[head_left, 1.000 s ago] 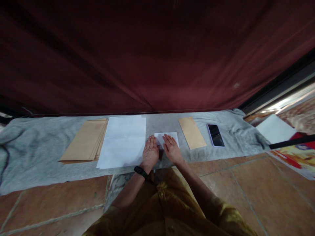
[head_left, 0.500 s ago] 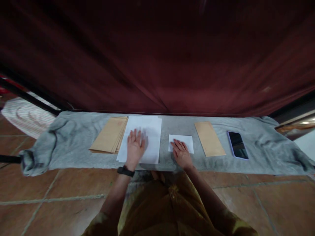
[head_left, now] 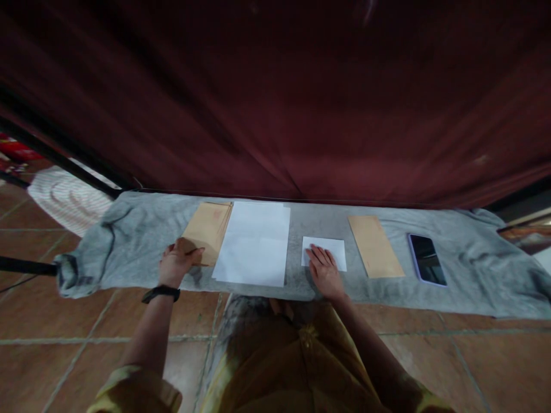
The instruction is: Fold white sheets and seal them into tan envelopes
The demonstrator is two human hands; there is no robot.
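Note:
My left hand (head_left: 175, 263), with a dark band on its wrist, is at the near left corner of a stack of brown envelopes (head_left: 209, 226). Its thumb stretches right over the near end, apart from the fingers by the left edge; their tips are partly hidden. Beside the stack lie large white paper sheets (head_left: 255, 244), slightly out of line with each other. My right hand (head_left: 325, 272) rests with fingers outstretched on a small white sheet of paper (head_left: 338, 248), covering its lower middle. To the right of it lies a single brown envelope (head_left: 375, 246).
A phone (head_left: 427, 259) in a lilac case lies at the right on the grey cloth (head_left: 469, 264) that covers the narrow surface. Dark red fabric (head_left: 275, 115) hangs behind. Dark bars (head_left: 26, 265) stand at the left, near a striped cloth (head_left: 69, 198).
My left hand has moved left from the large white sheets to the brown envelope stack. My right hand remains on the small white paper. The view has shifted slightly.

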